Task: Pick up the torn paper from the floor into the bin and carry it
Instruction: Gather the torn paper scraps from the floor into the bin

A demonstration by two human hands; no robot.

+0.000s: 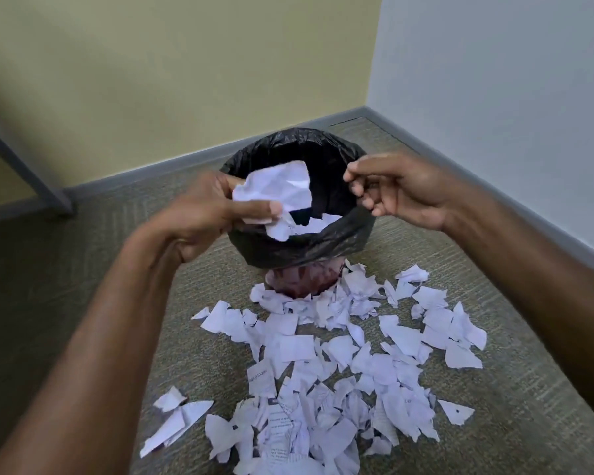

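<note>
— Hands?
— The left hand (206, 214) is gripping a crumpled wad of paper (275, 190) over the mouth of the bin (302, 241). The right hand (402, 190) is hovering at the bin's right rim, fingers loosely curled, holding nothing visible.
— The paper?
— White torn paper (326, 365) is lying scattered on the carpet (66, 303) in front of the bin; some pieces are sitting inside its black liner (326, 156).
— Clearance?
— The bin is standing near the wall corner (366, 108); bare carpet is lying left of the bin.

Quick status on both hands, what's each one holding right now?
Left hand: closed on a crumpled white paper scrap over the black-lined bin.
Right hand: fingers loosely curled, apparently holding nothing.
</note>
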